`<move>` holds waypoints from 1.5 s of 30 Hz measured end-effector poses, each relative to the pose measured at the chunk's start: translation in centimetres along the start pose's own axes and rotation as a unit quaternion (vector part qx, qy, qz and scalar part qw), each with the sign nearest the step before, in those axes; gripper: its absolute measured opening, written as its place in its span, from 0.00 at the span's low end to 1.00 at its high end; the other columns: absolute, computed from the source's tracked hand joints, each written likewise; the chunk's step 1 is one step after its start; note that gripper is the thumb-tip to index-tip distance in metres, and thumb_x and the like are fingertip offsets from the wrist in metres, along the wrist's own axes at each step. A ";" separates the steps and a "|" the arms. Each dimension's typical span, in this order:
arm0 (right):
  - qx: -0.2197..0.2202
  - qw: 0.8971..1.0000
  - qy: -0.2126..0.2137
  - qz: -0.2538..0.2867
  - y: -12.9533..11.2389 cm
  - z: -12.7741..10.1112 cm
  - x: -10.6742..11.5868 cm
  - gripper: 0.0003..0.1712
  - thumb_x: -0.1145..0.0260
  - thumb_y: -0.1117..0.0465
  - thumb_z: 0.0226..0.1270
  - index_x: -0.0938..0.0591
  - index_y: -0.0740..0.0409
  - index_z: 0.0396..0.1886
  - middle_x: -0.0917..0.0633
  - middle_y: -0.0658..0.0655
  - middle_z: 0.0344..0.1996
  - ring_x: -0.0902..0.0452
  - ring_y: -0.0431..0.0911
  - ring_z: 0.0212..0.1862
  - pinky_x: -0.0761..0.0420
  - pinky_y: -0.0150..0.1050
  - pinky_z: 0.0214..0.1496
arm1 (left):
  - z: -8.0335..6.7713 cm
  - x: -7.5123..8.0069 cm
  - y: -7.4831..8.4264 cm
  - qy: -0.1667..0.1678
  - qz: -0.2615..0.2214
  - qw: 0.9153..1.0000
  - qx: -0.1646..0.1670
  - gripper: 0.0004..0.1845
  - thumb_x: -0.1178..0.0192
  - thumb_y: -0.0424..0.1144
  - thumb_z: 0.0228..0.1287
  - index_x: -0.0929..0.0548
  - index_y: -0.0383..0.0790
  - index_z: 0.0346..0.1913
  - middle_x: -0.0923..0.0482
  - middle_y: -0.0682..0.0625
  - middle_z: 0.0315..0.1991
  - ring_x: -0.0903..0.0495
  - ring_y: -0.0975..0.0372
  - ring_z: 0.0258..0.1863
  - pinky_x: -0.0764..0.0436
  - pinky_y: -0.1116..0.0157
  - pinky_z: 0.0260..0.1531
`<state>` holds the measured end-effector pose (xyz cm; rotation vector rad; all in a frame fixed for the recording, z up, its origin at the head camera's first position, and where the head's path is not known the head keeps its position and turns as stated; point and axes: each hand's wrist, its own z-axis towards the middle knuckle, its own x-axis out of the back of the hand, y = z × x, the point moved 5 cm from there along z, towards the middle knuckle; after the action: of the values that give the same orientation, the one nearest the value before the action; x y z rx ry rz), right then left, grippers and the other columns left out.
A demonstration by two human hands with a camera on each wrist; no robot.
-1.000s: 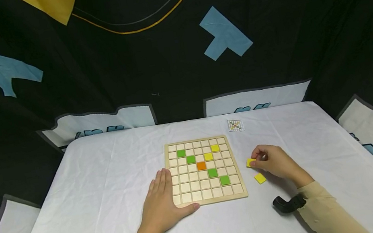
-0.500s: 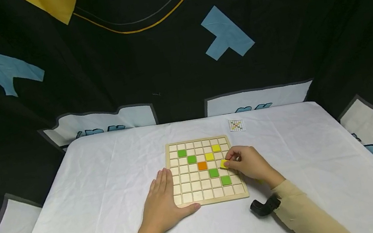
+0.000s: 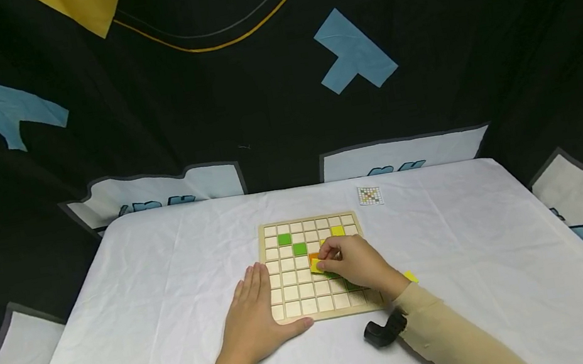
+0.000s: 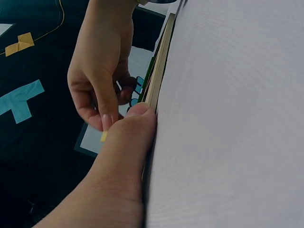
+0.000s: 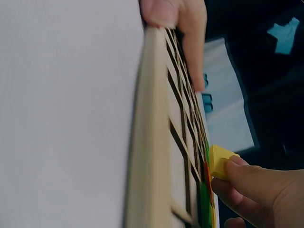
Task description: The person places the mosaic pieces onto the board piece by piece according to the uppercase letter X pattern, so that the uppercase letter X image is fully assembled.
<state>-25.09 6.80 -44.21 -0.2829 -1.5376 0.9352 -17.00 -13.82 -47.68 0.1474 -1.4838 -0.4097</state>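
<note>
head view: right hand (image 3: 358,263) over the middle of the wooden grid board (image 3: 271,236), grip pinched on a yellow tile (image 3: 316,266) just beside the orange tile (image 3: 313,257). Left hand (image 3: 252,315) lies flat, fingers straight, on the board's near-left corner and the white worktop (image 3: 171,290).
board state: green tiles (image 3: 284,239) on a diagonal, one yellow placed tile (image 3: 337,231) top right; others partly hidden under the right hand. Spare yellow tile (image 3: 411,277) on the worktop just right of the board. Small pattern card (image 3: 369,196) beyond the board.
left wrist view: left thumb against the board edge (image 4: 159,71); right hand's fingertips (image 4: 107,121) closed on a sliver of yellow tile (image 4: 103,137).
right wrist view: tile (image 5: 221,161) is a thin, flat yellow square, tilted, one corner near the grid, not seated in a cell. Left fingers (image 5: 192,47) lie on the far edge.
step: looks like placing, tile is above the target cell.
next move: likely needs the tile levelled and squared to the cell walls, then lowered and let go; board is braced.
</note>
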 end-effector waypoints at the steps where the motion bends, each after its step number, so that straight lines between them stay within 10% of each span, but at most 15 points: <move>1: 0.005 1.000 -0.001 -0.001 -0.2 0.0 -0.2 0.07 0.26 0.53 0.61 0.17 0.43 0.29 0.17 0.40 0.25 0.27 0.37 0.25 0.27 0.30 0.28 | 0.0 0.0 0.0 -0.001 0.000 1.000 0.000 0.75 0.50 0.88 0.41 0.54 0.29 0.77 0.56 0.38 0.80 0.56 0.49 0.80 0.49 0.50 0.78; 45: 0.064 0.994 -0.042 -0.084 -2.0 -1.8 -0.2 0.04 0.27 0.54 0.63 0.13 0.44 0.36 0.20 0.40 0.33 0.25 0.37 0.37 0.22 0.33 0.43 | 0.1 -0.1 0.0 0.004 0.009 1.000 -0.003 0.75 0.49 0.87 0.41 0.53 0.29 0.77 0.55 0.37 0.79 0.55 0.49 0.80 0.48 0.50 0.78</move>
<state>-22.71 6.11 -43.08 -0.0220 -1.5441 0.9158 -17.09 -13.76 -47.73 0.1317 -1.4749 -0.3984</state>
